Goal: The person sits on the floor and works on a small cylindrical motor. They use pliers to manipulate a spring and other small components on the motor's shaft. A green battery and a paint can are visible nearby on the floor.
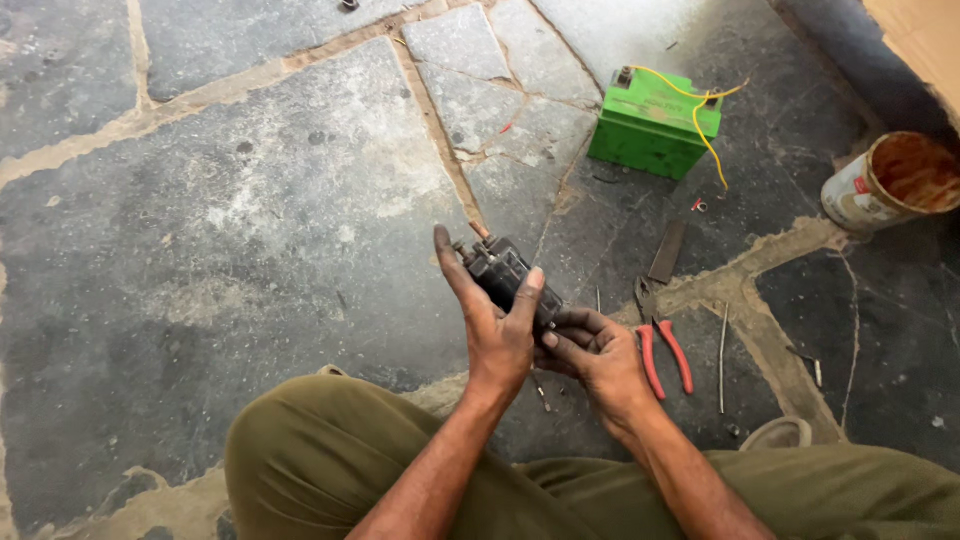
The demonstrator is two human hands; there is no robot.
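Note:
A small dark, greasy motor-like part [503,273] with a short metal stud at its far end is held above the stone floor. My left hand [495,325] wraps it from the left, thumb and fingers spread along its sides. My right hand [598,355] grips its near end from the right, fingers curled under it. Both forearms reach out over my knees in olive trousers [330,460].
Red-handled pliers [663,350] lie on the floor just right of my right hand. A green battery [652,125] with yellow wires sits farther off, a rusty open tin can [885,183] at the right. A flat metal file [666,252] and a thin rod [722,360] lie nearby.

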